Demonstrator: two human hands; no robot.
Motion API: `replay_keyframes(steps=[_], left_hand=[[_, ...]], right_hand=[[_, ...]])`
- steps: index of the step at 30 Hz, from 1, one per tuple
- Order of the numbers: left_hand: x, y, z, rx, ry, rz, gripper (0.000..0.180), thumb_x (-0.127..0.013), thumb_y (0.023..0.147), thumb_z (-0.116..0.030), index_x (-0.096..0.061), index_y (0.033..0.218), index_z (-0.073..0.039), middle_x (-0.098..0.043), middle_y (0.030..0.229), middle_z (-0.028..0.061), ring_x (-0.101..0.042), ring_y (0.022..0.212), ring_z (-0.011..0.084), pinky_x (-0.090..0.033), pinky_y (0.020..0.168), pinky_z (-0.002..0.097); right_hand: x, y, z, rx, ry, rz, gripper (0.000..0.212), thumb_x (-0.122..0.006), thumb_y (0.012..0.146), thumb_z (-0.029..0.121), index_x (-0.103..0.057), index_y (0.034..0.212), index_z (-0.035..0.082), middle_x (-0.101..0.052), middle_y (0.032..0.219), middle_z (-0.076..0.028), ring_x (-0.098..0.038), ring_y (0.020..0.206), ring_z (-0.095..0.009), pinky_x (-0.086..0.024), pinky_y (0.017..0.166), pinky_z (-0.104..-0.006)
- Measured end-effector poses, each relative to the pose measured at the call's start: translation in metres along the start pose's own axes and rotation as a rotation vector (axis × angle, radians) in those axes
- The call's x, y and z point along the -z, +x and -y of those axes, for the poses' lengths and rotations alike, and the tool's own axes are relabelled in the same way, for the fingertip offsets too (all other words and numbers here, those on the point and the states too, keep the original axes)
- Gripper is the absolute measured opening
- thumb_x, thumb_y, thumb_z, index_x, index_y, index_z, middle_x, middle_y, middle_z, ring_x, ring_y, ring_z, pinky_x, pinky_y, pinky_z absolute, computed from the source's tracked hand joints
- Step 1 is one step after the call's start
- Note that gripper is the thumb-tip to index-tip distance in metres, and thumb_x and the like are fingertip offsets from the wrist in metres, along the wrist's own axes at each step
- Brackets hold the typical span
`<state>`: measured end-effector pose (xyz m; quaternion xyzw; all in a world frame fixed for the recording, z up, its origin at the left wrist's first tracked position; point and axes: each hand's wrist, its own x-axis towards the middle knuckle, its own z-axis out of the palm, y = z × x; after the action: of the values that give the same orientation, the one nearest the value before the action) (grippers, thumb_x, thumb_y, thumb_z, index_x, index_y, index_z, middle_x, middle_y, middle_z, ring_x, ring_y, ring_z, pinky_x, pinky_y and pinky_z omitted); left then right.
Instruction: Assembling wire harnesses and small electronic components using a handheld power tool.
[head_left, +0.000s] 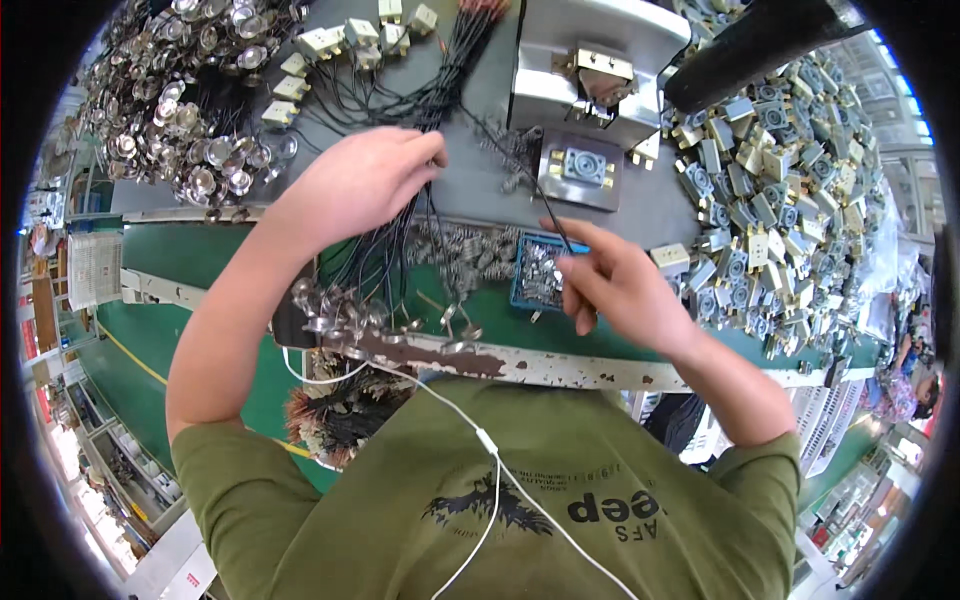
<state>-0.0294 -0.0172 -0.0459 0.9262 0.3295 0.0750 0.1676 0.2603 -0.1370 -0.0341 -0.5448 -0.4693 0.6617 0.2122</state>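
A bundle of thin black wires (440, 90) runs down the bench, and my left hand (365, 185) lies over its middle. The left fingers are curled together at the wires; what they grip is hidden beneath them. One black wire (522, 168) stretches across from the bundle to my right hand (620, 285), pinched between thumb and forefinger. Just left of that hand is a small blue tray (517, 270) of tiny metal pieces. Round metal end pieces (345, 315) on wires hang at the near bench edge. Behind the right hand a grey square part (585, 167) sits on a metal block (577, 197).
A metal fixture (550, 30) stands at the back, with a dark bar (750, 55) to its right. Grey and cream parts (770, 180) pile up at right. Round metal pieces (205, 150) heap at left, near cream blocks (290, 88). A white cable (440, 392) crosses my shirt.
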Motion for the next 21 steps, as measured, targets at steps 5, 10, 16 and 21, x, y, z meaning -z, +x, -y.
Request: replay_keyframes(steps=[5, 10, 16, 21], left_hand=[[0.023, 0.01, -0.023, 0.044, -0.086, -0.136, 0.015, -0.067, 0.095, -0.014, -0.061, 0.105, -0.004, -0.067, 0.091, 0.0135, -0.067, 0.089, 0.0342, -0.053, 0.078, 0.0437], [0.015, 0.057, -0.056, -0.21, -0.123, -0.273, 0.018, -0.072, 0.087, -0.007, -0.064, 0.103, -0.005, -0.065, 0.093, 0.0107, -0.067, 0.087, 0.0315, -0.053, 0.075, 0.0408], [-0.012, 0.09, -0.064, -0.266, -0.021, -0.274, 0.016, -0.073, 0.086, -0.012, -0.061, 0.094, -0.006, -0.064, 0.088, 0.0081, -0.067, 0.085, 0.0291, -0.055, 0.073, 0.0402], [-0.021, 0.097, -0.062, -0.274, 0.075, -0.216, 0.013, -0.072, 0.087, -0.014, -0.063, 0.093, -0.007, -0.064, 0.084, 0.0065, -0.068, 0.082, 0.0258, -0.055, 0.072, 0.038]], right_hand=[[0.04, 0.002, 0.025, 0.424, -0.843, -0.254, 0.042, -0.072, 0.092, 0.009, -0.069, 0.134, 0.014, -0.068, 0.072, -0.016, -0.063, 0.055, -0.025, -0.051, 0.057, -0.0356], [0.04, 0.007, 0.023, 0.478, -1.168, -0.184, 0.042, -0.07, 0.09, 0.007, -0.07, 0.131, 0.016, -0.07, 0.077, -0.017, -0.068, 0.067, -0.037, -0.054, 0.062, -0.0457], [0.03, -0.001, -0.013, 0.598, -0.76, -0.347, 0.044, -0.072, 0.09, 0.005, -0.066, 0.134, 0.011, -0.071, 0.084, -0.017, -0.068, 0.07, -0.034, -0.055, 0.065, -0.0424], [0.025, -0.009, -0.03, 0.651, -0.565, -0.358, 0.046, -0.079, 0.085, 0.003, -0.066, 0.13, 0.01, -0.07, 0.089, -0.008, -0.068, 0.072, -0.022, -0.056, 0.062, -0.0327]])
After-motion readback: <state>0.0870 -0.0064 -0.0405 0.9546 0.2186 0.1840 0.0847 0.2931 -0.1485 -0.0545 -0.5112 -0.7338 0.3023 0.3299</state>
